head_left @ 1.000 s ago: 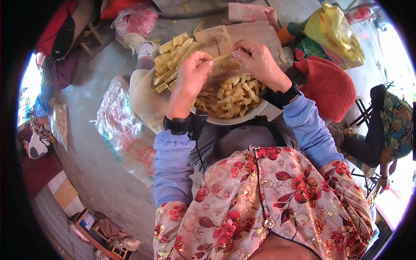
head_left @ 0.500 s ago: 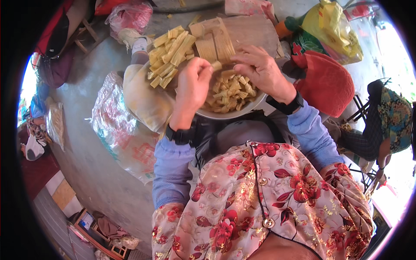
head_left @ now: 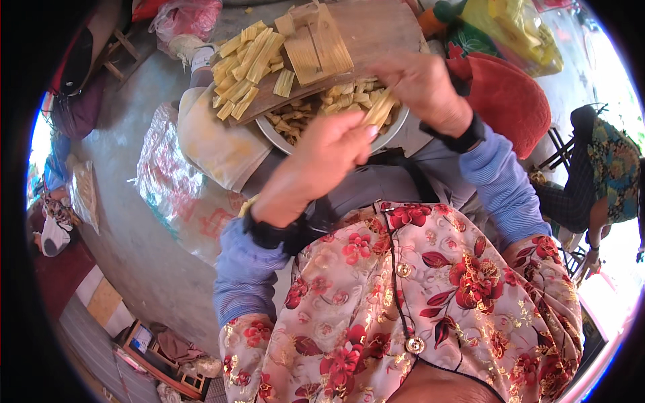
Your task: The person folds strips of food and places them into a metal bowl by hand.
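Observation:
A pale yellow ridged strip [head_left: 381, 109] slants between my two hands above a metal basin [head_left: 267, 136]. My left hand [head_left: 322, 158] pinches its lower end between thumb and fingers. My right hand [head_left: 426, 87], slightly blurred, is closed at the upper end, its fingertips partly hidden. Short folded yellow pieces [head_left: 349, 97] lie heaped in the basin. Across the basin's far side rests a wooden board [head_left: 376, 33]. On it are a pile of yellow strips [head_left: 245, 57], a flat ridged yellow sheet [head_left: 316, 50] and a single short strip [head_left: 283, 82].
A clear plastic sack [head_left: 175, 174] lies on the floor to the left. A red cushioned seat [head_left: 504, 101] and a yellow bag [head_left: 514, 37] are at the right. Another person [head_left: 594, 174] is at the far right. A pink plastic bag [head_left: 188, 23] is at the far left.
My left hand has come down nearer my body and my right hand has moved up and right. A longer strip now shows between them. The single short strip now shows on the board.

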Tool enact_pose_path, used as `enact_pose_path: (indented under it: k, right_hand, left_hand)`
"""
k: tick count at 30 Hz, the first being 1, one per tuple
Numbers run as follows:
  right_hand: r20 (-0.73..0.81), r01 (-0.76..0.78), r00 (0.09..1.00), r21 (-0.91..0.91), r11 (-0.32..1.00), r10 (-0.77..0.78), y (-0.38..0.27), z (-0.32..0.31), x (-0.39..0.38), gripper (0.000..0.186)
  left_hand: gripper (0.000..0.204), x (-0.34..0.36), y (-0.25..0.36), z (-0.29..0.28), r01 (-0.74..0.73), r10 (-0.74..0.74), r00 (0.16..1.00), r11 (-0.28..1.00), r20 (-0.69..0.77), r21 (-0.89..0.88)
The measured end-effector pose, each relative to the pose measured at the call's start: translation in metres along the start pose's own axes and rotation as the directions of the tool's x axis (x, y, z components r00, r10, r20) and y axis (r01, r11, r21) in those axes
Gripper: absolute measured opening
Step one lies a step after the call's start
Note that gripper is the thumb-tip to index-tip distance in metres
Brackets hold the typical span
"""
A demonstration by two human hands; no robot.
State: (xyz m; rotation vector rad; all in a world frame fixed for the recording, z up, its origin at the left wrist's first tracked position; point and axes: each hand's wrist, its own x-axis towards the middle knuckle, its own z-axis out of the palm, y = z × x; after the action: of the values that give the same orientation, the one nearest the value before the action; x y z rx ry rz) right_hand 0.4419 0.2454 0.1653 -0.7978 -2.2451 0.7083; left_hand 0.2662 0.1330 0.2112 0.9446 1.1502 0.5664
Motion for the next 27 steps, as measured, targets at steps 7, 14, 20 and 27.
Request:
enact_pose_path:
  k: [7,14,20,27]
  right_hand:
    - [0.665,-0.635,0.726,0.552,0.540,0.175,-0.083,-0.022,-0.013,0.013]
    - [0.021,-0.423,0.902,0.233,0.875,0.431,-0.023,0.014,-0.023,0.016]
    - [0.013,-0.257,0.964,-0.217,0.942,0.266,-0.023,0.014,-0.023,0.022]
    - [-0.053,-0.190,0.980,0.074,0.979,0.194,-0.009,0.025,-0.022,0.028]
  left_hand:
    - [0.027,0.028,0.002,-0.038,-0.253,0.386,0.853,0.894,-0.352,0.370]
    - [0.021,0.050,-0.022,0.018,-0.109,0.069,0.994,0.803,-0.090,-0.586]
    - [0.022,0.054,-0.038,0.013,-0.093,0.164,0.986,0.691,0.030,-0.717]
    - [0.011,0.049,-0.055,0.009,0.115,0.051,0.982,0.610,0.184,-0.784]
